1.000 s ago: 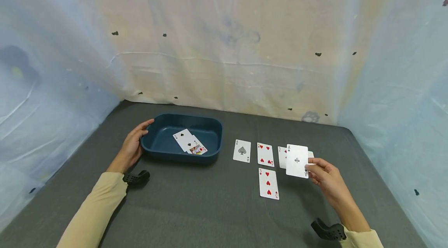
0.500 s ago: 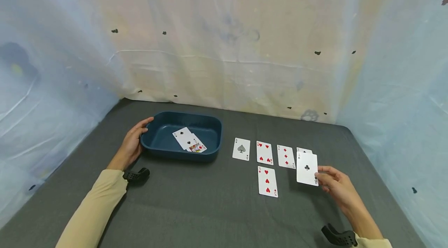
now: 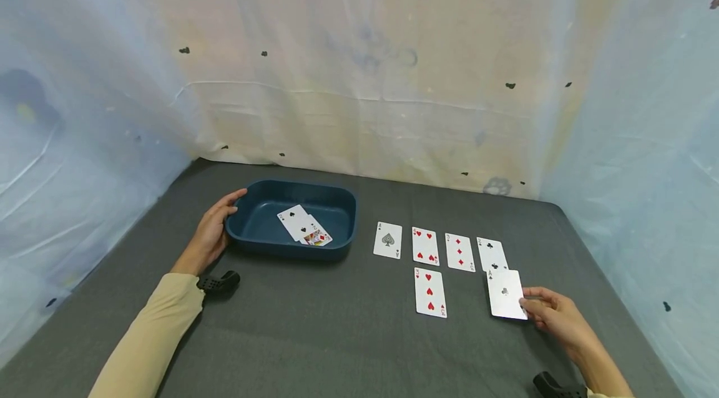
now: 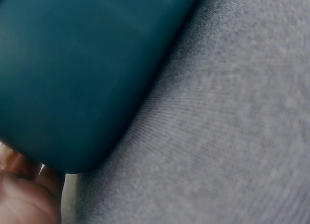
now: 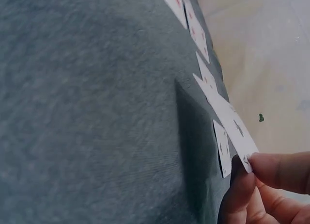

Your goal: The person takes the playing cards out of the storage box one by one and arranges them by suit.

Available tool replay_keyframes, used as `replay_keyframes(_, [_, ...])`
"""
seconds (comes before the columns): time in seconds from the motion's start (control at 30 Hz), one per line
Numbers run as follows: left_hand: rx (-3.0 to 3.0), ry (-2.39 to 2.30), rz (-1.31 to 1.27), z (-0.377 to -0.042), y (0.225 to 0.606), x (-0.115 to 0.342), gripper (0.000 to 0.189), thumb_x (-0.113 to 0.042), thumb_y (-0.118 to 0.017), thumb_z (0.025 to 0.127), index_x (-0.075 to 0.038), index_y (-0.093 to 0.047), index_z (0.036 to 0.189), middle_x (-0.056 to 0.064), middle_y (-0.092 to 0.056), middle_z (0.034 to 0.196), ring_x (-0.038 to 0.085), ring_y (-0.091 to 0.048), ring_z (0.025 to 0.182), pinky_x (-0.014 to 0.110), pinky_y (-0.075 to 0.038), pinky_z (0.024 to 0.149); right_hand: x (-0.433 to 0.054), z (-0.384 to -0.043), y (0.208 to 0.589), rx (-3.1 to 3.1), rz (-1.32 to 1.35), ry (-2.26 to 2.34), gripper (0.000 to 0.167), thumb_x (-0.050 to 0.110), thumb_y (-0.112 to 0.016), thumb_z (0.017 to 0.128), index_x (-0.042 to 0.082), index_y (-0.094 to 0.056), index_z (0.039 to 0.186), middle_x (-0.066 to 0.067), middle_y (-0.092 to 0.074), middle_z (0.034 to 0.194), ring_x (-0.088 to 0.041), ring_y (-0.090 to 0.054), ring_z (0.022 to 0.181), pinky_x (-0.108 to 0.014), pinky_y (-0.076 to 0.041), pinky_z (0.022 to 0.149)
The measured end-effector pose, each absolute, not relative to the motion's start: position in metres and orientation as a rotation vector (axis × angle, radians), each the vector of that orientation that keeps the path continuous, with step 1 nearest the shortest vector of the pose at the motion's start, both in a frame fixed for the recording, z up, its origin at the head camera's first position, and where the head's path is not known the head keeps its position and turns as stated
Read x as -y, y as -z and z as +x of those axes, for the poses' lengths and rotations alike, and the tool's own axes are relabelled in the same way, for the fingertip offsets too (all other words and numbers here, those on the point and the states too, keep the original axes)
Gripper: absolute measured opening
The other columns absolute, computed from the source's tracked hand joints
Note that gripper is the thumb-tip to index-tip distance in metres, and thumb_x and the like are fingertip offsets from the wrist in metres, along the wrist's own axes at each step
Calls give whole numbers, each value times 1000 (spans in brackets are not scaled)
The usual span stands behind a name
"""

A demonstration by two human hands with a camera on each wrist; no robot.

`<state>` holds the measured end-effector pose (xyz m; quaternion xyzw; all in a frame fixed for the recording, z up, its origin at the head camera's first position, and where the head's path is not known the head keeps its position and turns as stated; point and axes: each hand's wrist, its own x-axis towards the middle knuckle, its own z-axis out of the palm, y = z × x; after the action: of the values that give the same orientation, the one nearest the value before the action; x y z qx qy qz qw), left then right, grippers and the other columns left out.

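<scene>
My right hand [image 3: 562,320] pinches the ace of clubs [image 3: 504,294] at its right edge between thumb and fingers. In the right wrist view the ace [image 5: 232,120] is tilted above the cloth and casts a shadow. Behind it in the head view lies a black club card [image 3: 491,252], its lower edge meeting the ace's top. My left hand [image 3: 210,236] holds the left end of a dark blue tray [image 3: 292,251], fingers at its rim. Inside the tray overlap a two of spades [image 3: 293,221] and other cards, one with a red diamond and face-card artwork.
On the grey cloth [image 3: 337,335] lie an ace of spades [image 3: 387,240], a four of hearts [image 3: 425,246] and a three of diamonds [image 3: 460,252] in a row. In front of the four sits a three of hearts [image 3: 430,292]. Pale curtains [image 3: 365,73] enclose the table.
My right hand has carried the ace of clubs right and towards me, from over the three of diamonds to below the club card, uncovering both. My left hand and the tray stay put.
</scene>
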<state>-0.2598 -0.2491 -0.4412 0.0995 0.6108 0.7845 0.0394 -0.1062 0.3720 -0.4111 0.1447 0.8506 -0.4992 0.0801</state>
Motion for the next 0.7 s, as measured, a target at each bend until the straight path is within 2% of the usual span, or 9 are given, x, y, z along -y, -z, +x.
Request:
replay_keyframes(0.1, [-1873, -2404, 314, -260, 441, 249, 46, -12, -27, 108, -5, -25, 153, 8, -1, 161, 9, -60, 78, 21, -48, 63, -373, -104, 412, -2559, 449, 1470, 40, 15, -62, 94, -11, -53, 122, 3, -60, 77, -9, -54, 70, -28, -44, 62])
replay_keyframes(0.2, [-1868, -2403, 313, -260, 441, 249, 46, -12, -27, 108, -5, -24, 154, 9, 2, 161, 9, -58, 94, 22, -49, 69, -373, -103, 414, -2576, 440, 1457, 40, 15, -63, 94, -13, -53, 121, 3, -60, 76, -9, -54, 69, -28, -43, 61])
replay_keyframes(0.37, [-1875, -2392, 296, -259, 441, 249, 47, -11, -28, 108, -5, -25, 154, 8, 4, 162, 10, -51, 110, 22, -48, 74, -373, -101, 418, -2620, 430, 1398, 40, 13, -62, 93, -16, -53, 120, 3, -58, 73, -8, -52, 65, -27, -42, 58])
replay_keyframes(0.53, [-1880, -2389, 302, -259, 441, 249, 46, -11, -27, 108, -5, -25, 153, 9, 3, 162, 10, -53, 107, 22, -49, 74, -371, -100, 419, -2714, 408, 1275, 38, 12, -64, 93, -17, -57, 116, 0, -62, 73, -9, -55, 65, -26, -44, 60])
replay_keyframes(0.7, [-1853, -2405, 309, -259, 441, 249, 46, -11, -27, 108, -5, -25, 153, 9, 4, 162, 11, -53, 108, 23, -49, 75, -370, -100, 417, -2817, 376, 1102, 34, 17, -66, 92, -12, -63, 110, -1, -66, 75, -11, -57, 65, -28, -43, 60])
